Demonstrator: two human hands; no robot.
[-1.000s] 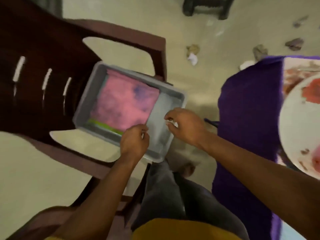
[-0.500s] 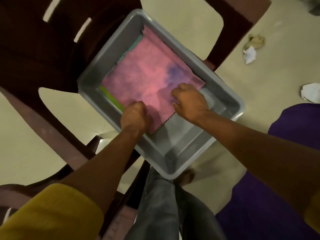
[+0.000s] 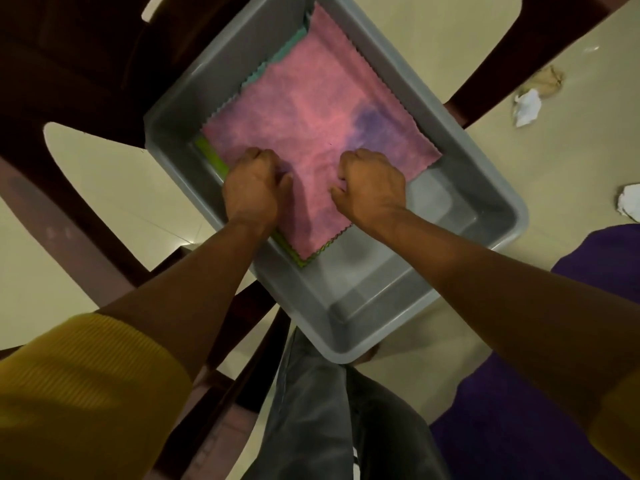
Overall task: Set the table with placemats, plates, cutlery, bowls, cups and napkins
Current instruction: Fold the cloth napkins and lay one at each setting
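Napkins sit stacked in a grey tub (image 3: 491, 188), and the pink napkin (image 3: 311, 126) lies on top. I see only thin edges of the green napkin (image 3: 211, 155) and the teal napkin (image 3: 277, 62) under it. My left hand (image 3: 252, 188) and my right hand (image 3: 372, 183) both rest on the pink napkin with fingers curled. My fingertips are tucked under, so I cannot tell if they pinch the cloth. The tub rests on a dark brown chair (image 3: 69, 81); its top is cut off. Below is a pale floor (image 3: 450, 39) with crumpled paper (image 3: 528, 107). Purple cloth (image 3: 519, 427) fills the lower right corner.
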